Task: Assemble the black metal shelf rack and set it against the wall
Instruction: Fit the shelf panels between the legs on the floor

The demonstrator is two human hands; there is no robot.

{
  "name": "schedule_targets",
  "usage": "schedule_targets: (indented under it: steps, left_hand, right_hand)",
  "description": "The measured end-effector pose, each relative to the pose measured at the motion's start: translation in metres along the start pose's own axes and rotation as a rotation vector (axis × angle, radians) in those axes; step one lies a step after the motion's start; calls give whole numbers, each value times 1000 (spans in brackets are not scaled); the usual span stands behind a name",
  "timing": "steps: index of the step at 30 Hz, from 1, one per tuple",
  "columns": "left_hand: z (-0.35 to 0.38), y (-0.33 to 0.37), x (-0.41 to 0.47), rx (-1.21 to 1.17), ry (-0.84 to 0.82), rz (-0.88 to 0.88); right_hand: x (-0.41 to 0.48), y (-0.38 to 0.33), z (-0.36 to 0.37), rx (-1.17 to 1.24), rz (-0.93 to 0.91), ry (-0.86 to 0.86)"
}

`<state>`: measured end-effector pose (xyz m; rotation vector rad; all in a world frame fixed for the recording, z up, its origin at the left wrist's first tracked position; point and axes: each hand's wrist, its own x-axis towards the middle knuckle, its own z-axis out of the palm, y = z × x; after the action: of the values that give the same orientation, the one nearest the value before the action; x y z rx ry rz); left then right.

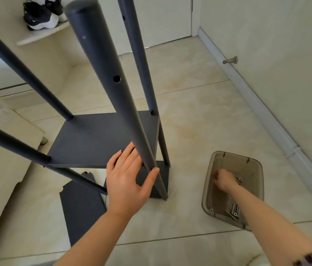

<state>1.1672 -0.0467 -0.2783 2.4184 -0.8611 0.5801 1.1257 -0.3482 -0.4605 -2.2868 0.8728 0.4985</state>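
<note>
Black metal shelf rack, part-built, stands upright on a pale tiled floor, well apart from the right wall. Four round poles rise thru one fitted shelf panel. Person's left hand is at the nearest front pole, fingers straight and spread, thumb touching the pole. Right hand reaches into a translucent brown plastic tub on the floor near the rack, w/ silver screws inside. Its fingers curl down, blurred; can't tell if they hold anything. Loose flat black panel lies on the floor by the rack's near-left leg.
</note>
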Motion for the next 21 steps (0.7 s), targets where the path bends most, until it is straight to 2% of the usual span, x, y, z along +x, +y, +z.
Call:
schedule_targets:
  steps: [14,21]
  left_hand:
    - [6,-6,-3,-10,5,18]
    - [7,-4,0,-26,0,4]
  right_hand:
    - [10,12,26,-174,-99,41]
    - [10,17,21,-14,-44,59]
